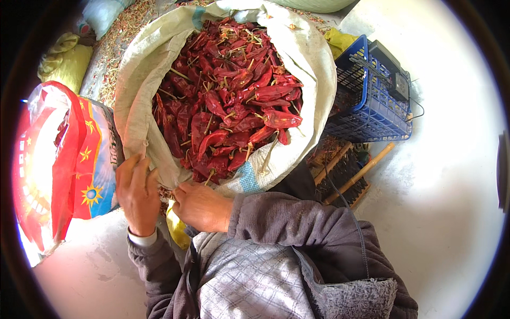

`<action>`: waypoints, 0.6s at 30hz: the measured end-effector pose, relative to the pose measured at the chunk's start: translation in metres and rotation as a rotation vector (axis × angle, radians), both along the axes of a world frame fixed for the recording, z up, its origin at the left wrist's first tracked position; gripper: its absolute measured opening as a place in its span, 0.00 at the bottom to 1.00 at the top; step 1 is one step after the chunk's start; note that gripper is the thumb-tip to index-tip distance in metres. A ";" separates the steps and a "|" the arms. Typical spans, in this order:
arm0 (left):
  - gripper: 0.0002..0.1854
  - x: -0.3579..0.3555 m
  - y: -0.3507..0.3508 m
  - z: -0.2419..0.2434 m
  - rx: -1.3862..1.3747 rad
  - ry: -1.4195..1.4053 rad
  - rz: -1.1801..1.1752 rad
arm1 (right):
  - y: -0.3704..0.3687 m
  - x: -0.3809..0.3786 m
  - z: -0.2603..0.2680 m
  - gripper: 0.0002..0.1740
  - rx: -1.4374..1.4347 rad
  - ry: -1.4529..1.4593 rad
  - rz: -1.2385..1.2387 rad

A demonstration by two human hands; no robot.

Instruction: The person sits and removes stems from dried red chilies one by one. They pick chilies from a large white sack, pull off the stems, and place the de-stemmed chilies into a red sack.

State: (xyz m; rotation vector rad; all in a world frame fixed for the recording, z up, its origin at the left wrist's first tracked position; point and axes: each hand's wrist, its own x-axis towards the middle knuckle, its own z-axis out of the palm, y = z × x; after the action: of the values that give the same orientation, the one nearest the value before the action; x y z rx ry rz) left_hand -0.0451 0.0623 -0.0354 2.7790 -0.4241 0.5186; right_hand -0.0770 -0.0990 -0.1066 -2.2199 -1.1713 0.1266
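A large white woven sack [137, 79] with its rim rolled outward stands before me, full of dried red chili peppers [227, 99], many with pale stems. My left hand [137, 193], slightly blurred, is at the sack's near left rim with its fingers bent. Whether it grips the cloth cannot be made out. Beside it, my right hand [203, 207] is at the near rim, its fingers curled toward the left. What lies between those fingertips is hidden. Below the gap between the hands, a yellow thing [178, 225] shows.
A red and blue printed bag [83, 159] stands at the left, with a yellow sack [67, 65] behind it. To the right are a blue plastic crate [368, 99] with a black device and cord, and a bamboo-framed item [358, 173]. Chili debris [131, 28] covers the floor behind.
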 end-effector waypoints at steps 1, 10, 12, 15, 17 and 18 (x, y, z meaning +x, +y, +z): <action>0.14 0.011 -0.010 -0.002 -0.089 0.004 -0.040 | 0.003 -0.001 -0.001 0.10 0.056 0.001 0.015; 0.21 0.199 -0.036 -0.066 -0.160 0.214 0.122 | -0.026 0.003 0.020 0.07 0.159 0.187 0.030; 0.24 0.220 -0.044 -0.077 -0.107 0.261 0.097 | -0.035 0.012 0.024 0.08 0.182 0.026 -0.057; 0.24 0.224 -0.055 -0.081 -0.236 0.302 0.068 | -0.039 0.028 0.026 0.09 0.171 -0.207 -0.193; 0.23 0.214 -0.054 -0.074 -0.499 0.324 0.005 | -0.036 0.035 0.024 0.10 0.169 -0.186 -0.237; 0.20 0.205 -0.052 -0.070 -0.632 0.410 0.020 | -0.027 0.034 0.025 0.09 0.035 -0.197 -0.164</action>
State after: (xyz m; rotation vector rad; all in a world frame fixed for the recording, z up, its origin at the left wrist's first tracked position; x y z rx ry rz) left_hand 0.1598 0.0107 -0.1051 2.1920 -0.1080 0.0523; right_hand -0.0431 -0.1264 -0.0814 -2.3273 -1.0769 -0.1831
